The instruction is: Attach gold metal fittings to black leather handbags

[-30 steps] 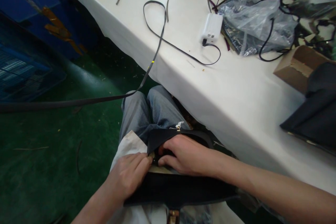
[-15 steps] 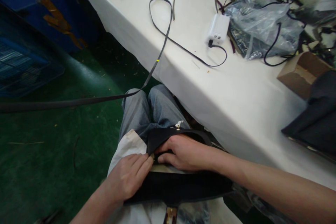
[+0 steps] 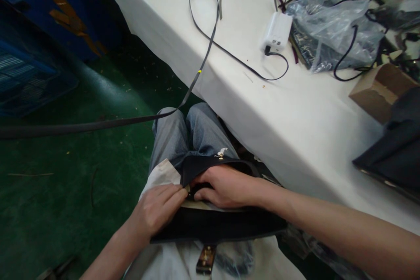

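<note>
The black, flap-topped bag (image 3: 216,226) looks light, pliable, best held by its rim (image 3: 190,171), where the left hand (image 3: 161,204) pinches; right hand's (image 3: 226,186) grip inside: can't tell.

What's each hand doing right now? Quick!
Left hand: closed, pinching the edge of the dark bag.
Right hand: partly inside the bag, fingertips hidden; its grip cannot be told.

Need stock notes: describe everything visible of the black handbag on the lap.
The handbag looks leathery, with pale inner edging, a golden fitting on its far rim and a brown clasp on the near flap. It lies open across the lap; the left hand holds the opening's left corner, the right hand reaches inside.
</note>
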The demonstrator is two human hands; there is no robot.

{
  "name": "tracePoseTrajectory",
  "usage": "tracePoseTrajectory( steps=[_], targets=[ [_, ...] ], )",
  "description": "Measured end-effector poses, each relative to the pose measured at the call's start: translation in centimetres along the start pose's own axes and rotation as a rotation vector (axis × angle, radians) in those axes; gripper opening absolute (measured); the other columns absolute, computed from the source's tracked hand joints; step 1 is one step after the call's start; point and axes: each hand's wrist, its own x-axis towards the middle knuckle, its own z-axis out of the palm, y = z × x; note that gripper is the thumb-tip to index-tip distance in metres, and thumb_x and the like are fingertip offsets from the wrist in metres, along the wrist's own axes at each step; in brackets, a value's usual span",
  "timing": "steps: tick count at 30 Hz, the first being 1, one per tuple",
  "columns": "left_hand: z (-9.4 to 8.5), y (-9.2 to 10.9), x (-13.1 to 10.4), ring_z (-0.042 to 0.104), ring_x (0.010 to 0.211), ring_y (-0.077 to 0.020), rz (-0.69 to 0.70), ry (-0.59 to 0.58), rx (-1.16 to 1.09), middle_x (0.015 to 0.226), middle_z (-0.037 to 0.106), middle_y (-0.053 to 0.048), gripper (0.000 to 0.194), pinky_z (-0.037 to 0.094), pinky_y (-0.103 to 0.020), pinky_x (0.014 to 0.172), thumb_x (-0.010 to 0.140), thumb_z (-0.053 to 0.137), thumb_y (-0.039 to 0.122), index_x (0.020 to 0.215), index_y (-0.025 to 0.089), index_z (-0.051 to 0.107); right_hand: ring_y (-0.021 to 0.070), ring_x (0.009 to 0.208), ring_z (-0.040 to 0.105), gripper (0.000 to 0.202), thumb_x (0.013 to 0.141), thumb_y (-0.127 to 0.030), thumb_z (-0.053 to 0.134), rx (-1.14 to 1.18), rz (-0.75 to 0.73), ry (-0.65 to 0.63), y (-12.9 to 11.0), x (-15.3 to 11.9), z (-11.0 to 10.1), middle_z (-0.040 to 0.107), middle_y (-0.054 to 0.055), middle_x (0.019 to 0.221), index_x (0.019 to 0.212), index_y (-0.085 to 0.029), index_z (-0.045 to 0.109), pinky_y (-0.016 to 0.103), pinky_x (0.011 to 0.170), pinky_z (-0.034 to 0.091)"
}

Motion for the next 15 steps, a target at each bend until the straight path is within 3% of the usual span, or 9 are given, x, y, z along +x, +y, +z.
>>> tracePoseTrajectory(
  steps=[3,8,12,15],
  targets=[
    [-0.2,0.1,0.5,0.074,0.077,-0.0178,-0.012,-0.006,0.061,0.094,0.082,-0.005,0.018,0.058,-0.031,0.071,0.107,0.058,0.009,0.117,0.017,0.071,0.0234,0.103,0.071,0.016,0.096,-0.023,0.075,-0.11,-0.004,0.0,-0.3,0.1,-0.2,0.08,0.008,0.117,0.111,-0.019,0.078,0.031,0.092,0.053],
    [-0.7,0.6,1.1,0.076,0.08,-0.0191,-0.05,0.003,0.213,0.103,0.083,-0.005,0.02,0.057,-0.034,0.075,0.106,0.064,0.014,0.123,0.02,0.073,0.0227,0.101,0.065,0.017,0.098,-0.027,0.076,-0.081,0.011,-0.055,0.2,0.5,-0.5,0.074,0.007,0.115,0.111,-0.018,0.069,0.031,0.09,0.05],
    [-1.0,0.7,1.8,0.079,0.086,-0.021,-0.127,0.047,0.309,0.105,0.084,-0.007,0.014,0.058,-0.032,0.074,0.108,0.066,0.025,0.115,0.021,0.076,0.0195,0.091,0.061,0.017,0.096,-0.024,0.076,-0.047,0.043,-0.079,0.8,0.5,-0.2,0.068,0.002,0.104,0.109,-0.021,0.066,0.028,0.081,0.046],
    [-0.7,0.2,2.1,0.078,0.079,-0.0167,-0.102,0.086,0.238,0.099,0.083,-0.006,0.016,0.058,-0.027,0.07,0.11,0.063,0.026,0.103,0.019,0.075,0.0188,0.093,0.061,0.015,0.094,-0.018,0.076,-0.01,0.025,-0.035,1.1,0.5,0.5,0.067,0.001,0.105,0.107,-0.021,0.067,0.027,0.083,0.046]
  ],
)
